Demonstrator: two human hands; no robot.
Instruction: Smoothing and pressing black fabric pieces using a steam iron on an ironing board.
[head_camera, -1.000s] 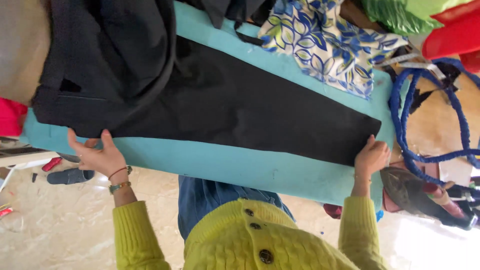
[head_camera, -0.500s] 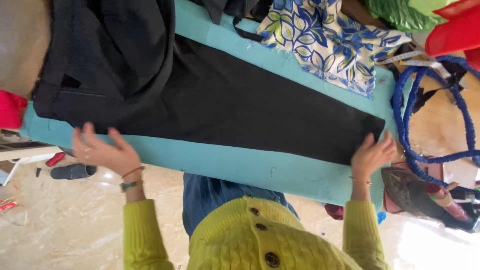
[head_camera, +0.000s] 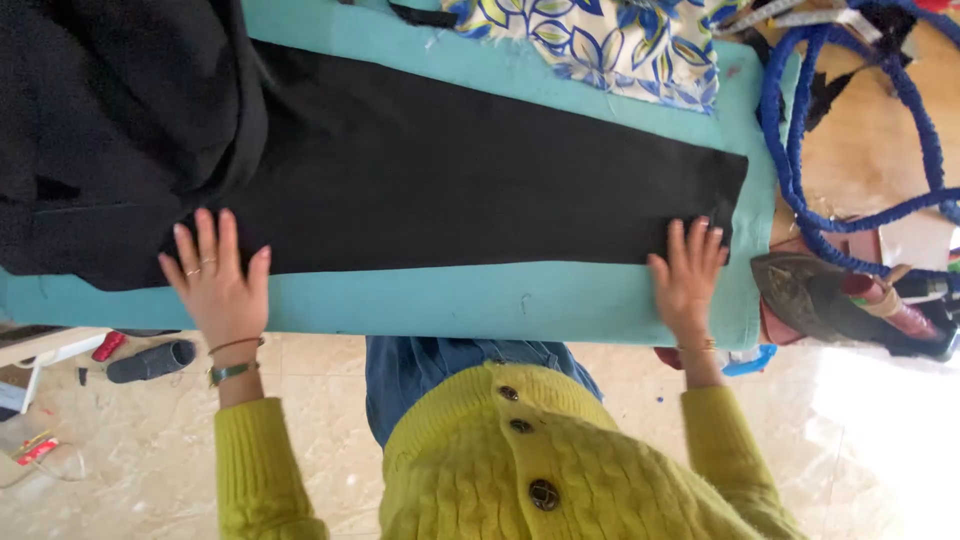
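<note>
Black cloth (head_camera: 470, 185), spread along the teal board (head_camera: 480, 300), lay pinned flat under the left hand (head_camera: 215, 280) and right hand (head_camera: 688, 272), both open-palmed, gripping nothing.

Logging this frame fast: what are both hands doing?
Left hand: open, flat on the black cloth.
Right hand: open, flat on the cloth's end.

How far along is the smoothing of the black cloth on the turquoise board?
Done: the black cloth lies flat along the turquoise board. In hand: left hand and right hand press its near edge. Left: the bunched dark heap at the left end.
</note>
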